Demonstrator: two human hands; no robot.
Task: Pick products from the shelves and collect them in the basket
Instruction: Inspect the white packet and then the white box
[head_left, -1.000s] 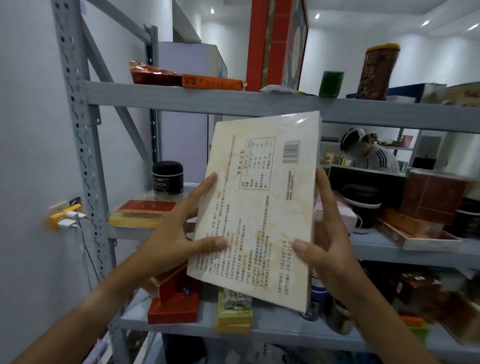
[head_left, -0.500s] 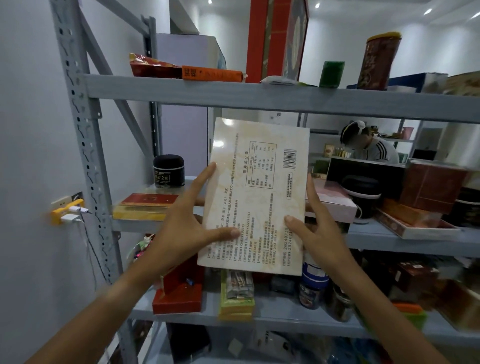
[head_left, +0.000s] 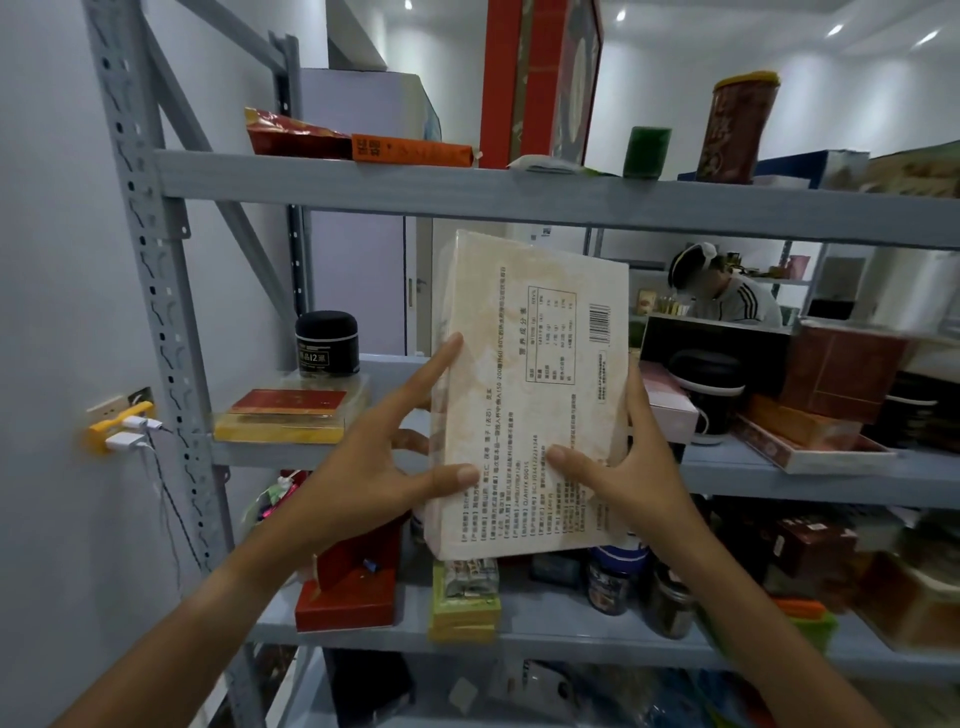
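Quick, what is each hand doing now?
Left hand: holds the cream box, thumb in front.
Right hand: holds the same box.

A cream paper box (head_left: 530, 395) wrapped in glossy clear film, printed with matt black text. Grey painted metal shelves (head_left: 519, 200) with a smooth matt finish. A black jar (head_left: 327, 343) with a shiny plastic lid. A glossy red box (head_left: 345, 597).

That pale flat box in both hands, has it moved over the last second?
Yes. The pale box has sunk below the upper shelf beam, whose front it overlapped earlier, and turned its left edge into view.
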